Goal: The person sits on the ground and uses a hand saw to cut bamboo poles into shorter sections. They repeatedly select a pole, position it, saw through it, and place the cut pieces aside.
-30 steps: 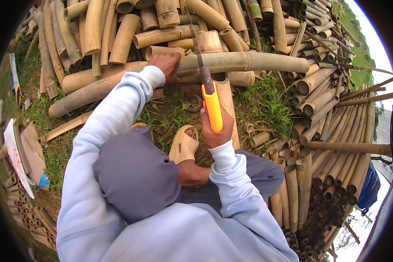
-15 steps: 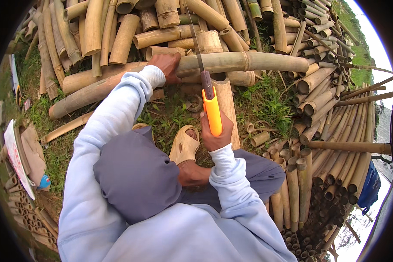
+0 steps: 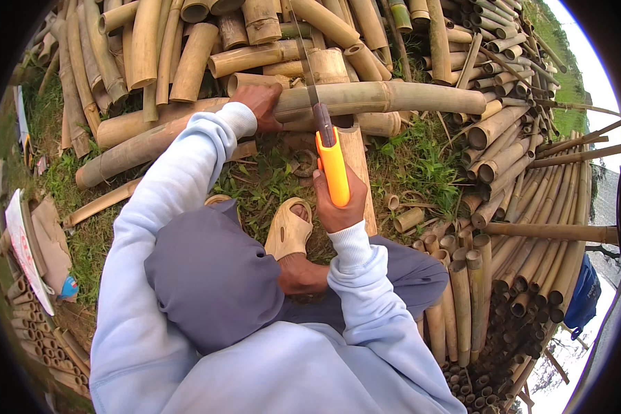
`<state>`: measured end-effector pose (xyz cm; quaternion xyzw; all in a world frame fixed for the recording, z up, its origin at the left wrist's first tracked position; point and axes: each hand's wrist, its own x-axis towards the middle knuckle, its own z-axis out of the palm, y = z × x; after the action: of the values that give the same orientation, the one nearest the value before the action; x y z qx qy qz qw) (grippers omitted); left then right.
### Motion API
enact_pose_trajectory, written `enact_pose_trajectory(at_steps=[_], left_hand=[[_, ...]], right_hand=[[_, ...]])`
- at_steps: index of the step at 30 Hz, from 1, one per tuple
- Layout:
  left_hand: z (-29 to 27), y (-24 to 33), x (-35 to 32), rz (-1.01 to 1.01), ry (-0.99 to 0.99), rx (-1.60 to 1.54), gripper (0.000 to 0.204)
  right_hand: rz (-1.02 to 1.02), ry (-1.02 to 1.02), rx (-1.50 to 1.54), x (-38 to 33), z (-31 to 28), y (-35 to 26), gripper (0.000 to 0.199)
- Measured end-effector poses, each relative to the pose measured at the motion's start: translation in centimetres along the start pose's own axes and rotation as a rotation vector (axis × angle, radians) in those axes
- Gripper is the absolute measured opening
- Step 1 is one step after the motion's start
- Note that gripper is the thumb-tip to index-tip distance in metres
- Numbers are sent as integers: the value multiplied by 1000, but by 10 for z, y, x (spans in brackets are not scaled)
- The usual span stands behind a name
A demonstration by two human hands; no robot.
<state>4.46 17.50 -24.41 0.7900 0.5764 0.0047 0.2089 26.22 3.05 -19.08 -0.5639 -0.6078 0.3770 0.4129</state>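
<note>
A long, thick bamboo pole [image 3: 407,97] lies crosswise in front of me, resting over other cut bamboo. My left hand [image 3: 259,105] is closed around it, left of the saw. In my right hand [image 3: 343,201] is the orange handle of a hand saw [image 3: 333,169]. The saw's narrow blade crosses the top of the pole just right of my left hand and points away from me. Whether the teeth have entered the bamboo, I cannot tell. Below the pole, an upright-lying bamboo length [image 3: 356,155] runs toward me beside my right hand.
Cut bamboo pieces [image 3: 255,58] are heaped beyond the pole. Stacked bamboo [image 3: 531,228] fills the right side, with upright tubes [image 3: 472,297] near my right knee. My sandalled foot [image 3: 290,228] stands on grass below the saw. Cardboard [image 3: 50,238] lies at the left.
The saw and my right hand have shifted slightly away from me and to the left along the blade's line. My left hand keeps its hold on the pole.
</note>
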Motion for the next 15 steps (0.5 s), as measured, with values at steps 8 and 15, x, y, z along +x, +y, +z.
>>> enact_pose_trajectory(at_steps=[8,15], left_hand=[[0,-9,-4,-92,-21,38,59],[0,-4,-1,-48,3,10,61]], right_hand=[[-19,-1,-263,-153,-67,-15,27],[101,-53,41,0,-5,1,11]])
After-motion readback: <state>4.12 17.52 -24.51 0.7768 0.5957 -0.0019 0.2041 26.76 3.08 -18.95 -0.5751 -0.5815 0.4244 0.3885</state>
